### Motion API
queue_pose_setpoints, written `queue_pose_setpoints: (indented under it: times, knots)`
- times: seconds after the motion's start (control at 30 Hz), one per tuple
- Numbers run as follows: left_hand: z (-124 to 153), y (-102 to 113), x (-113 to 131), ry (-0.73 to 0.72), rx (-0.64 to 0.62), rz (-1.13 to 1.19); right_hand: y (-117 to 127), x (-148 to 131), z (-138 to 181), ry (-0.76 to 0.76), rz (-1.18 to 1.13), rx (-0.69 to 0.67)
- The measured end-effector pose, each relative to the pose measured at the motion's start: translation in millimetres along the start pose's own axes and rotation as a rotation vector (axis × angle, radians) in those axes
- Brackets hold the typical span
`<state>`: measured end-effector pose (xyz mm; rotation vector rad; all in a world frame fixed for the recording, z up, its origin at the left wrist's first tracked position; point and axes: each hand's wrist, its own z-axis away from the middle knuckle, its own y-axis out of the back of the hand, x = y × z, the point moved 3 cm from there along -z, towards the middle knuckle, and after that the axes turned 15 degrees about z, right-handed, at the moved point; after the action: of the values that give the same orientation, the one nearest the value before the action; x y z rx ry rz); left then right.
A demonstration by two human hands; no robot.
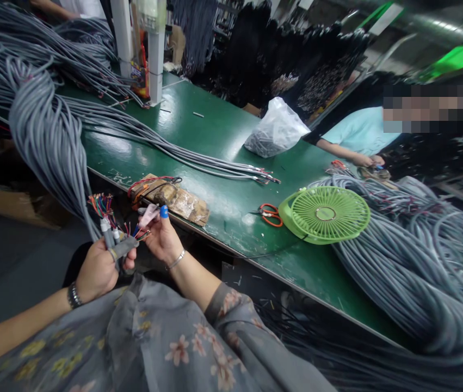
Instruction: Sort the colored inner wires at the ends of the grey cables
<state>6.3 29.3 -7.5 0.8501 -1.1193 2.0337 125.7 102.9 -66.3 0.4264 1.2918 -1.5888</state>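
My left hand (99, 268) is closed around the ends of several grey cables (107, 233), with thin coloured wires (101, 204) fanning out of their stripped tips. A grey wrapping covers part of the left fingers. Close by on the right, my right hand (165, 240) pinches thin coloured wires (142, 235) of a cable end; its thumb wears a blue cover (164, 212). Something pale pink sits at its fingertips, too blurred to name. From the held ends, a thick grey cable bundle (47, 130) loops up over the left side of the table.
Along the green table's (223, 218) near edge lies a taped brown block (180, 201). Orange-handled scissors (271, 215) rest beside a green fan (325, 215). Behind are a clear plastic bag (276, 130) and more cables (198, 158). Another cable heap (411, 272) lies right. A co-worker (353, 133) works opposite.
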Motion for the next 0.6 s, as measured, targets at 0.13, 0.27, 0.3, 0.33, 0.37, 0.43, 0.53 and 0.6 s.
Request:
queue_pose_setpoints:
  times: [0.13, 0.27, 0.3, 0.33, 0.37, 0.43, 0.53, 0.6]
  knots:
    - [2.3, 4.3, 0.1, -0.018, -0.003, 0.006, 0.4, -5.6, 0.6, -0.045, 0.022, -0.058]
    - [0.6, 6.8, -1.5, -0.017, 0.022, 0.000, 3.0, -8.0, 7.6, -0.019, 0.118, -0.140]
    - [-0.2, 7.0, -2.1, -0.017, 0.022, -0.003, 3.9, -6.2, 10.7, -0.016, 0.162, -0.165]
    - [-1.1, 7.2, -2.7, -0.018, 0.016, -0.006, 4.8, -3.7, 14.1, -0.013, 0.210, -0.187]
    - [-2.1, 7.4, -3.6, -0.019, 0.007, -0.011, 5.6, -1.0, 17.6, -0.003, 0.256, -0.198]
    - [-3.8, 8.3, -5.3, -0.024, -0.014, -0.023, 6.8, 2.9, 23.7, 0.047, 0.332, -0.186]
    - [-6.2, 10.7, -8.1, -0.006, -0.058, -0.060, 6.5, 1.5, 29.0, 0.154, 0.400, -0.139]
    - [-7.4, 11.7, -9.6, 0.040, -0.112, -0.114, 5.1, -2.7, 30.1, 0.186, 0.444, -0.152]
